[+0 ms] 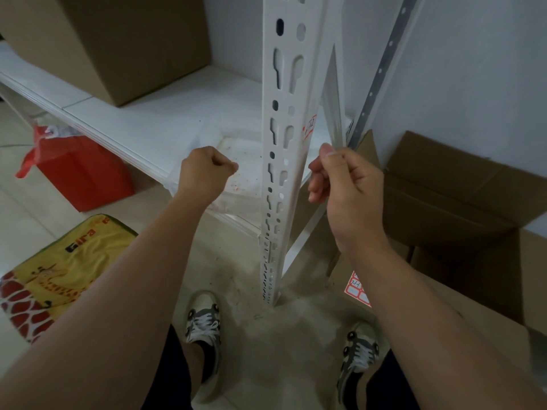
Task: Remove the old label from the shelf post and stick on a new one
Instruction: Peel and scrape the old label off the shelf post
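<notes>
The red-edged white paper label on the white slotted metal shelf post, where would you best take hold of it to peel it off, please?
Probably pinch the lower end of the red-edged white paper label, coming from the right with the right hand, already nearest. It sits flat on the white slotted metal shelf post, on its right-facing flange; whether a corner has lifted is too small to tell.

The shelf post is standing between the two hands — the left hand is hovering just to its left, the right hand just to its right. A label is sitting on the post above the right hand. Beyond the left hand a shelf board is running away to the left, carrying a cardboard box. Under that board, left of the left hand, a bag is resting on the floor — nearer still, a mat. Right of the right hand an open carton is lying, with a label sheet on it below the right wrist.
</notes>
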Demonstrator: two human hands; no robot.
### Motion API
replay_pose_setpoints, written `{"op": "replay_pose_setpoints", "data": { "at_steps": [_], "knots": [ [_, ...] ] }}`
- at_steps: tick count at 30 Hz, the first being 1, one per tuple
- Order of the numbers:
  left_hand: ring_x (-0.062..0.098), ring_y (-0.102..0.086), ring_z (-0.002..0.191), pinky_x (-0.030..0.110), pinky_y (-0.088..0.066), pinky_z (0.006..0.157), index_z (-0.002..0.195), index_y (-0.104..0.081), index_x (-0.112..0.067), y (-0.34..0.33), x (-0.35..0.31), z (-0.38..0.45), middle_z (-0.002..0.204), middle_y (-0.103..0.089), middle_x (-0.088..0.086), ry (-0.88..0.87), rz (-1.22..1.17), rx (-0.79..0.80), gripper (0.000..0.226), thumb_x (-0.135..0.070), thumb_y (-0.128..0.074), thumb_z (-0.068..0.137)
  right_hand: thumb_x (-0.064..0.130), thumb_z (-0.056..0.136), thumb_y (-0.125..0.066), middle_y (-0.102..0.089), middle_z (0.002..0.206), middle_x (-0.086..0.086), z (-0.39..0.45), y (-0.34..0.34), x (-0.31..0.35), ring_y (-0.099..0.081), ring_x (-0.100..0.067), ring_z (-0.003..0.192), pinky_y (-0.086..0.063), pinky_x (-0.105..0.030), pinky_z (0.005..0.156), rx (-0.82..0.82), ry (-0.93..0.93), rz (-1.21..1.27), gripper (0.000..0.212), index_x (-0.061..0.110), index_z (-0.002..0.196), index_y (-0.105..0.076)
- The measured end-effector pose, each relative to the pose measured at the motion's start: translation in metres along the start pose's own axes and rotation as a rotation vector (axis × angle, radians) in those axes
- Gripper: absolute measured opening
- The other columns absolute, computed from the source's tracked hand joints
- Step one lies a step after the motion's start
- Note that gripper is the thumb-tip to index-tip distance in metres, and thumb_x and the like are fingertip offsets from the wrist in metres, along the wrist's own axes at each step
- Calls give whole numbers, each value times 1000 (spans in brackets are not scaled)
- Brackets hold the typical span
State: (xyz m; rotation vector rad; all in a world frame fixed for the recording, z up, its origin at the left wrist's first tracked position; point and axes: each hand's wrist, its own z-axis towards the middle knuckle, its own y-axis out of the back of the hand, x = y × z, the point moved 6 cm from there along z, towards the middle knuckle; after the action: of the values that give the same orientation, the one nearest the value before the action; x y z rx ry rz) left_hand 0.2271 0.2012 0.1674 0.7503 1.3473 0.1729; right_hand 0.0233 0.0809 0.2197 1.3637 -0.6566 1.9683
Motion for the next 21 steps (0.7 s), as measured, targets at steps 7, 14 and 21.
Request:
{"op": "replay_pose_setpoints", "data": {
  "at_steps": [7,14,21],
  "knots": [
    [25,-53,63,30,-38,56,72,-55,11,4,4,4,73,-62,26,16,89,-69,54,-35,-47,100,19,100,-48,-55,62,-16,-4,-4,1,-52,-11,53,-49,-22,56,11,11,-35,36,-9,81,-59],
    [33,-48,121,49,-41,101,126,-51,-13,-19,4,1,128,-55,8,-76,454,97,32,-23,-56,96,14,97,-53,-58,83,15,-6,-12,21,-59,0,73,-47,-13,63,-45,273,-220,6,10,99,-56],
    [31,-62,99,41,-48,93,92,-68,-7,-16,-7,2,102,-64,14,-84,288,19,40,-39,-46,102,7,92,-62,-65,93,-13,-15,-20,39,-58,-10,83,-49,-9,71,-169,632,-492,22,-4,111,-61]
  ]
}}
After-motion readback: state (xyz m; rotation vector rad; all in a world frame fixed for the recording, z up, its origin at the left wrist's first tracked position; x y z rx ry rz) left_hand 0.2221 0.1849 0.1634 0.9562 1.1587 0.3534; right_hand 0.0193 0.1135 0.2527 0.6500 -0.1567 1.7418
